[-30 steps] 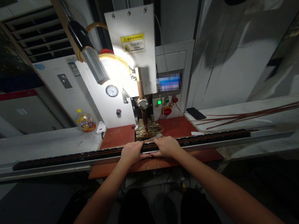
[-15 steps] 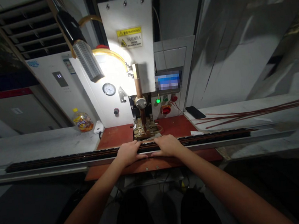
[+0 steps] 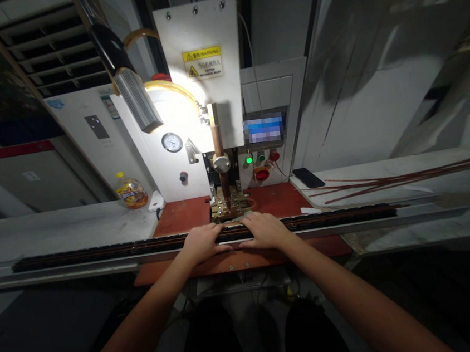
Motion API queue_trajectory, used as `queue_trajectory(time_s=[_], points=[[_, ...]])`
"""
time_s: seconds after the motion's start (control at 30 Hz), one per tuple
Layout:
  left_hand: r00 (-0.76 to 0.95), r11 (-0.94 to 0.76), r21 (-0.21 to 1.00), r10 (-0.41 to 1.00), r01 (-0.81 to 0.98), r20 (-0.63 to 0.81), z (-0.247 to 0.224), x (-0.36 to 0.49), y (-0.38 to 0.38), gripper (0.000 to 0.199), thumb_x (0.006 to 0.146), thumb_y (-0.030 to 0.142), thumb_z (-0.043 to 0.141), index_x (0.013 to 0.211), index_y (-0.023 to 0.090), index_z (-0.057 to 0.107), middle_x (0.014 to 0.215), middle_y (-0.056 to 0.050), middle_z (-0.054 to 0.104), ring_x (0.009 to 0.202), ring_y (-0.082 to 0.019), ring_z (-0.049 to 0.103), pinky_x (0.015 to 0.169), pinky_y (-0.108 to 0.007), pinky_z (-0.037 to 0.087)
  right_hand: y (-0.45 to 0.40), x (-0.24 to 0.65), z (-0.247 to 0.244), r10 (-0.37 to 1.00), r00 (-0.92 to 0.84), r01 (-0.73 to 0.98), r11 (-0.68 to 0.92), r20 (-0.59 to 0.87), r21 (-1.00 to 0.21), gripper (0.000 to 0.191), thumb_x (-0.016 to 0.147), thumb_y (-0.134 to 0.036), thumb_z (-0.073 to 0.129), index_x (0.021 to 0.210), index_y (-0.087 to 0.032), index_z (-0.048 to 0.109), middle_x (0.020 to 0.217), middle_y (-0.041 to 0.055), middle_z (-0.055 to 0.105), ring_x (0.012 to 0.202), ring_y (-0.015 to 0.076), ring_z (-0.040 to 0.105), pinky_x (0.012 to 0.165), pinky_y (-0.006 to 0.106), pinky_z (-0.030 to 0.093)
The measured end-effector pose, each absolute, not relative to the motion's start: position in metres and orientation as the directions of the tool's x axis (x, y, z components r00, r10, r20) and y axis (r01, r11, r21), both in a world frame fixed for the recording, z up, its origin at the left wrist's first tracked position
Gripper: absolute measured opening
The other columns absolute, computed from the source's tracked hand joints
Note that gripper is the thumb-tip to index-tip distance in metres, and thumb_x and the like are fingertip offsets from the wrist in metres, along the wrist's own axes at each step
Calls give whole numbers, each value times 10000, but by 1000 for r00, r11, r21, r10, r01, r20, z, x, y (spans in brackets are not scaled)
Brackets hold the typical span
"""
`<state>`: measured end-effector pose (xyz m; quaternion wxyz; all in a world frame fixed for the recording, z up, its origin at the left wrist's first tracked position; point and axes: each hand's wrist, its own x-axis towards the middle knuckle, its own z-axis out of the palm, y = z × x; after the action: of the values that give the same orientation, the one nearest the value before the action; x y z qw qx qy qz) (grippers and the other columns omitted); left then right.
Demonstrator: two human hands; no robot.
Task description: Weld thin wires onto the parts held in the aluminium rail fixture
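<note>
A long, narrow metal channel holding a black segmented strip (image 3: pixel 327 218) with thin copper-coloured rods along it lies across the bench in front of me. Both ends reach well past my hands. My left hand (image 3: pixel 201 242) curls over it left of centre, thumb on the near side. Close by on the right, my right hand (image 3: pixel 265 230) grips it in the same way, the thumbs pointing at each other. Just beyond my fingers, the copper-coloured electrode (image 3: pixel 225 191) of a white machine points down at a brass-coloured fixture (image 3: pixel 221 204). My fingertips' undersides are hidden.
A lit lamp (image 3: pixel 138 99) hangs over the machine's left side. On the left bench stands a bottle of amber liquid (image 3: pixel 131 191). A phone (image 3: pixel 308 178) and several thin copper-coloured rods (image 3: pixel 386 181) lie on the right. A red-brown board (image 3: pixel 244 259) edges the front.
Both hands keep their grip on the strip and have hardly moved. The view has shifted slightly, and the strip appears a touch further right. The small panel's lit figures look different.
</note>
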<state>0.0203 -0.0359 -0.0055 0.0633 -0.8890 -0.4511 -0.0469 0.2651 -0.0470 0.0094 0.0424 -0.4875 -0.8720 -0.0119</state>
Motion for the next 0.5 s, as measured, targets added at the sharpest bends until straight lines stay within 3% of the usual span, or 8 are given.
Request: queue_trajectory(time_s=[0.17, 0.5], points=[[583, -578, -77, 797, 812, 159, -7, 15, -35, 735, 805, 787, 514, 1286, 239, 604, 1070, -95, 712, 964, -275, 692, 790, -337, 506, -44, 267, 6, 825, -545, 836, 549, 147, 17, 740, 809, -749, 578, 1293, -190, 571, 1217, 152, 597, 1149, 306, 546, 956, 410, 459], [566, -564, -57, 812, 824, 145, -6, -2, -34, 690, 815, 785, 500, 1220, 242, 628, 1067, -100, 704, 991, -267, 674, 819, -333, 500, -43, 271, 7, 873, -476, 879, 475, 104, 31, 773, 776, -803, 562, 1234, -180, 586, 1195, 161, 631, 1099, 315, 593, 928, 403, 473]])
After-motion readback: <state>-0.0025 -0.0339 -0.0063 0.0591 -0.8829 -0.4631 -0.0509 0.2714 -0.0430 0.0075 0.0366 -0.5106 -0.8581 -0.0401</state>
